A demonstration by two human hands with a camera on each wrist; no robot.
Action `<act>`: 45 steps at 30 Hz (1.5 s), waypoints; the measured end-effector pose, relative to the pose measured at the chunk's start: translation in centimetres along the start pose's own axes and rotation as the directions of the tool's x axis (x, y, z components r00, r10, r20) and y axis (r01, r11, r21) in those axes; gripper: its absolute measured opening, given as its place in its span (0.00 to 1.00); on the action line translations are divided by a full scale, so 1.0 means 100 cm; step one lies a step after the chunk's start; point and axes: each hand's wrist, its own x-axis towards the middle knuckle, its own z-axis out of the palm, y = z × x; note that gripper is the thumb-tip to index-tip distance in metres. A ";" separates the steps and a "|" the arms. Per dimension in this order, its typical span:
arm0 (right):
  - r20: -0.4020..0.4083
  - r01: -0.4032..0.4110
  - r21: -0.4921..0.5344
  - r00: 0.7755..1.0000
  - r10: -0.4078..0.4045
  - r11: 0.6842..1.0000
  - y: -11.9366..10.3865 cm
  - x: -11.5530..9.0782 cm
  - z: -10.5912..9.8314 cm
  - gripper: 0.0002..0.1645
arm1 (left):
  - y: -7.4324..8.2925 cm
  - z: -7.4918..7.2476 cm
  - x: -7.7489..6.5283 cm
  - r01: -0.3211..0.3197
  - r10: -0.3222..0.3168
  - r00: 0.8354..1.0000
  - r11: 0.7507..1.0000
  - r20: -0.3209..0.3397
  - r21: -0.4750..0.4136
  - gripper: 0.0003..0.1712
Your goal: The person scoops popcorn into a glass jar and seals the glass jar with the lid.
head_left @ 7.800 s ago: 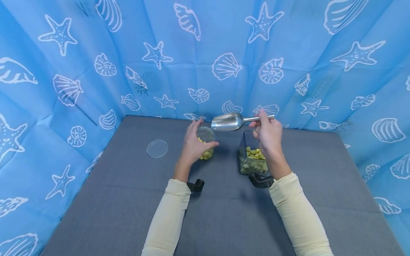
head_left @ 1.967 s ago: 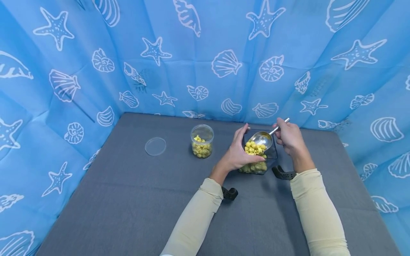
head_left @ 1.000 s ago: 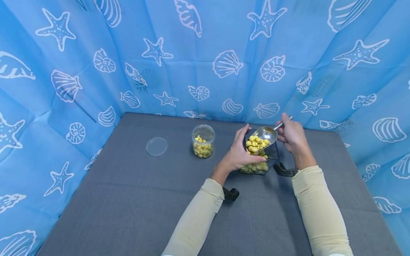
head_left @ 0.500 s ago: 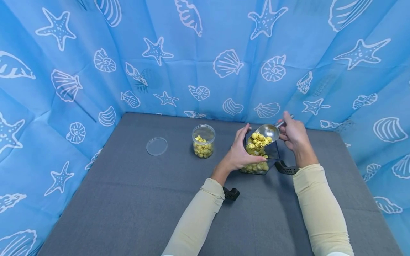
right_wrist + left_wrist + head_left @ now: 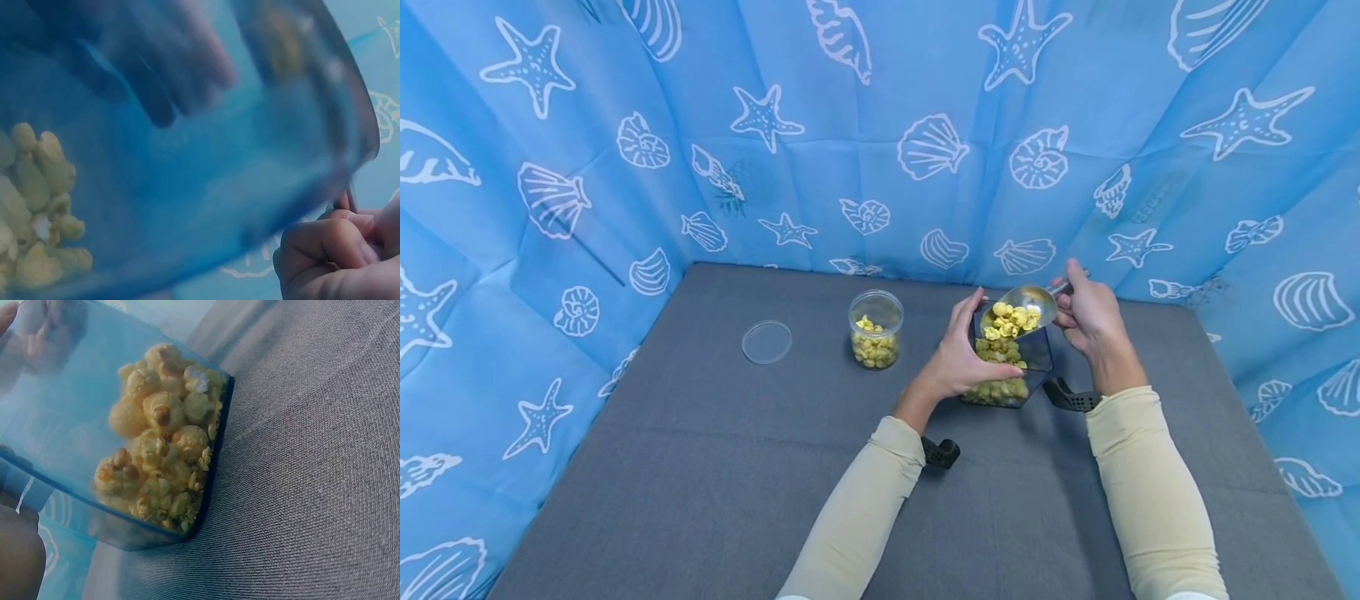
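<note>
My left hand [image 5: 953, 362] grips the clear square container [image 5: 1039, 357] around its left side, thumb across the near wall. Its fingers show blurred through the plastic in the right wrist view. Yellow popcorn [image 5: 159, 437] lies in the container's lower part. In my right hand [image 5: 1093, 321] is the handle of a metal scoop [image 5: 1047, 302], pinched by curled fingers. The scoop's bowl, loaded with popcorn [image 5: 1011, 320], tilts down to the left at the container's mouth. To the left stands a round clear jar [image 5: 876, 310], uncapped and partly filled with popcorn.
A clear round lid [image 5: 767, 342] lies flat on the grey cloth-covered table [image 5: 737, 500], left of the jar. Behind the table hangs a blue curtain [image 5: 835, 150] with white shells and starfish. A black camera mount sits at each wrist.
The left hand has gone from the jar to the square container. The scoop, earlier held bare above the table, now carries popcorn; over the last second it rose slightly and shifted right.
</note>
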 end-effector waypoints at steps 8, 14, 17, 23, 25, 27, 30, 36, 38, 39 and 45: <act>0.001 0.028 0.037 1.000 -0.028 0.999 -0.006 -0.007 0.010 0.23 | 0.003 -0.005 -0.001 0.005 -0.005 1.000 1.000 -0.001 0.030 0.73; -0.014 0.055 0.088 0.998 -0.054 0.995 -0.007 -0.013 0.017 0.22 | 0.009 -0.010 -0.006 0.045 -0.045 0.999 0.998 0.003 0.054 0.73; -0.018 0.066 0.110 0.998 -0.065 0.992 -0.008 -0.017 0.021 0.22 | 0.012 -0.011 -0.008 0.058 -0.059 0.998 0.997 0.008 0.054 0.73; -0.016 0.112 0.144 0.994 -0.111 0.983 -0.005 -0.024 0.029 0.21 | 0.013 -0.013 -0.010 -0.008 0.007 1.000 0.999 0.027 0.048 0.71; -0.018 0.126 0.162 0.992 -0.125 0.979 -0.003 -0.027 0.033 0.21 | 0.013 -0.014 -0.011 -0.017 0.016 1.000 0.999 0.012 0.045 0.72; -0.024 0.138 0.168 0.990 -0.135 0.976 -0.001 -0.030 0.036 0.21 | 0.012 -0.014 -0.012 -0.016 0.017 1.000 0.999 -0.017 0.031 0.73; -0.033 0.158 0.184 0.987 -0.154 0.970 0.001 -0.033 0.042 0.21 | 0.013 -0.017 -0.013 -0.022 0.022 0.998 1.000 -0.061 -0.005 0.73; -0.062 0.207 0.234 0.978 -0.198 0.950 0.002 -0.037 0.052 0.21 | 0.022 -0.030 -0.019 -0.071 0.068 0.992 0.997 -0.105 -0.026 0.68; -0.065 0.215 0.248 0.977 -0.205 0.945 0.002 -0.038 0.055 0.20 | 0.025 -0.035 -0.022 -0.072 0.070 0.990 0.997 -0.124 -0.012 0.68; -0.069 0.221 0.244 0.975 -0.210 0.944 0.002 -0.038 0.056 0.20 | 0.027 -0.038 -0.023 -0.073 0.072 0.988 0.997 -0.135 -0.002 0.69; -0.077 0.247 0.256 0.969 -0.235 0.935 0.005 -0.040 0.068 0.21 | 0.033 -0.055 -0.029 -0.128 0.130 0.975 0.992 -0.183 0.020 0.73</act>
